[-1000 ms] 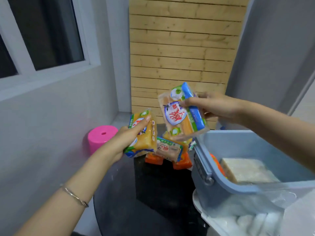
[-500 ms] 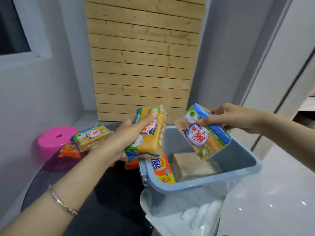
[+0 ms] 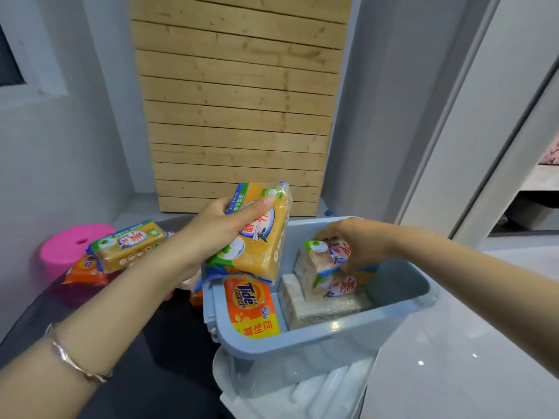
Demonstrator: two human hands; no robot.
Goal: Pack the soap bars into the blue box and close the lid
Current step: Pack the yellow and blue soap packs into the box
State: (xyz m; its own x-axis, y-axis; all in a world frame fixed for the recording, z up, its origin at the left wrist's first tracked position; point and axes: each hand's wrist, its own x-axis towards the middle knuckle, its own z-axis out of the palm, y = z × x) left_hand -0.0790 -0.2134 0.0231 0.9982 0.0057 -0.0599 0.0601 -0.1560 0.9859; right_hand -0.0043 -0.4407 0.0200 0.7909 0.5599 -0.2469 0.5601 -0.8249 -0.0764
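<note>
The blue box (image 3: 317, 343) stands open at the centre right. Inside lie an orange Tide soap bar (image 3: 251, 306) at the left and a pale clear-wrapped bar (image 3: 320, 309) on the bottom. My right hand (image 3: 357, 246) reaches into the box, gripping a pale wrapped soap bar (image 3: 320, 270) that stands tilted on the pale bar. My left hand (image 3: 217, 234) holds a yellow wrapped soap bar (image 3: 260, 237) just above the box's left rim. More bars wait at the left: a yellow one (image 3: 130, 246) on top of an orange one (image 3: 84, 270).
A pink round stool (image 3: 66, 249) stands at the far left beside the wall. The box sits on a clear plastic lid (image 3: 296, 391) at the edge of a dark round table (image 3: 157, 373). A wooden slat panel (image 3: 239, 116) leans against the back wall. White floor lies to the right.
My right hand has dropped from above the box down into it with the pale wrapped bar. My left hand has carried the yellow bar slightly right, over the box's left rim.
</note>
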